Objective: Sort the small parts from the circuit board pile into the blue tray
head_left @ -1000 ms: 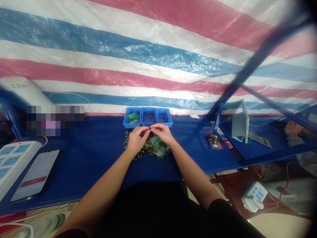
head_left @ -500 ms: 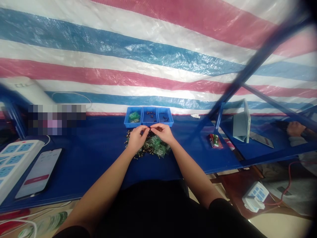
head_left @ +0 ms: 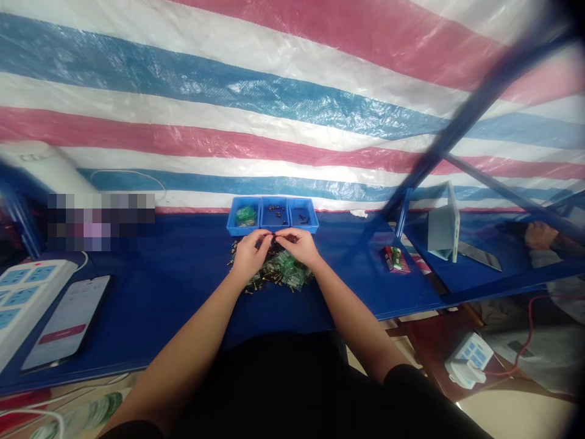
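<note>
My left hand [head_left: 250, 255] and my right hand [head_left: 299, 245] meet fingertip to fingertip above a mixed pile. Both are closed in a pinch around something small and dark that is too tiny to name. Beneath them spreads a heap of small screws [head_left: 258, 285] with brass and dark tones, mixed with clear and green pieces [head_left: 292, 272]. Just beyond my fingers stand three joined blue bins. Green pieces lie in the left bin [head_left: 234, 229]; a few small dark screws are in the middle bin [head_left: 275, 228] and the right bin [head_left: 307, 229].
A phone [head_left: 68, 320] and a white power strip [head_left: 41, 292] lie on the left of the blue table [head_left: 173, 268]. To the right are a small red-green box [head_left: 395, 260], a blue frame post [head_left: 403, 213] and a tablet in a stand [head_left: 444, 228]. Another person's hand [head_left: 540, 235] shows far right.
The view has shifted very slightly, moving the surroundings a little left. My hands keep the same pinched pose over the pile, with only tiny fingertip movement.
</note>
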